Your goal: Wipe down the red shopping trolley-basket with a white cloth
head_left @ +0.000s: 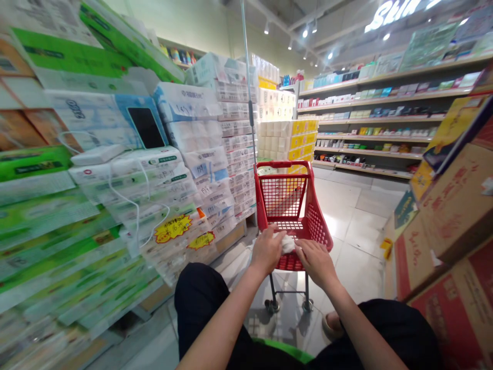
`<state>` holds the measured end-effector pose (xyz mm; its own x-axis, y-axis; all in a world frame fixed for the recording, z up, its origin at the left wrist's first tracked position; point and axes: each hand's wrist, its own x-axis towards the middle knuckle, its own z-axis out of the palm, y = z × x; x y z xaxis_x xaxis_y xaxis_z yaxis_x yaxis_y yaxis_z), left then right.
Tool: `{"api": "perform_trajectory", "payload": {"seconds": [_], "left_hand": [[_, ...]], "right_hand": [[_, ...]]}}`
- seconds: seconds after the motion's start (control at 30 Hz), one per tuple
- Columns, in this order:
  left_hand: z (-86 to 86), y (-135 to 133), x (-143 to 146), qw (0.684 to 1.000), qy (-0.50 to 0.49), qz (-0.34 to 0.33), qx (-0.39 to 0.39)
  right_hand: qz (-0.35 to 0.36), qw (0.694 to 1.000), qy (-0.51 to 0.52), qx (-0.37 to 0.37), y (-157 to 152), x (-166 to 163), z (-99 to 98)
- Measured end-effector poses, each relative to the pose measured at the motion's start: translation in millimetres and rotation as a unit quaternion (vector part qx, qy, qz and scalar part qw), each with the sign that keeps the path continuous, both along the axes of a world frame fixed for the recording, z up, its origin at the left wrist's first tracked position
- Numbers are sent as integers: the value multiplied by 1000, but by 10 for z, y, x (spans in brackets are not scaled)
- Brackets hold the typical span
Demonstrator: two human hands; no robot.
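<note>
Right in front of me stands a red plastic shopping cart [319,226] with a grid basket and dark metal legs on wheels. A crumpled white cloth [287,244] lies at its near rim. My left hand [267,250] is closed on this cloth, pressing it against the rim's left part, and its fingertips point toward the basket. On the right part of the same rim, my right hand [316,261] has its fingers bent over the edge, close beside the cloth. Its thumb is largely hidden. Between the hands, part of the cloth shows. No goods are visible inside the basket.
Stacked tissue packs [204,149] rise close on the left, with a phone [145,127] and white cables [133,205] on them. Cardboard boxes [450,205] line the right side. Shelves of goods [373,115] stand behind the tiled floor [348,205]. A thin metal pole [247,67] rises beside the cart.
</note>
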<state>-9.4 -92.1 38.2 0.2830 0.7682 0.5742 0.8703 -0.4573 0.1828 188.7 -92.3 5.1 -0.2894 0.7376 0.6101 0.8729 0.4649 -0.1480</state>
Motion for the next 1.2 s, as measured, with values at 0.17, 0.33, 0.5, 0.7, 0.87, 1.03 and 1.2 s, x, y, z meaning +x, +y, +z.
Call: {"api": "perform_trajectory", "payload": {"seconds": [0.17, 0.33, 0.5, 0.7, 0.87, 1.03, 1.2], "left_hand": [[-271, -134, 98, 997, 51, -57, 22], [-347, -159, 214, 996, 56, -66, 17], [-342, -55, 253, 993, 68, -97, 20], [-254, 174, -78, 970, 141, -197, 3], [-254, 339, -365, 960, 135, -245, -8], [-332, 449, -521, 969, 71, -237, -5], [-272, 550, -494, 986, -59, -156, -24]], "right_hand": [[-11, 999, -30, 5, -14, -59, -90], [5, 1000, -13, -2, 4, 82, -124], [17, 1000, 1, -2, 25, 230, -204], [30, 999, 10, -3, 10, 307, -229], [32, 999, 18, -17, 6, 254, -199], [39, 999, 30, -21, 34, 221, -189], [42, 998, 44, -18, 37, 234, -193]]}}
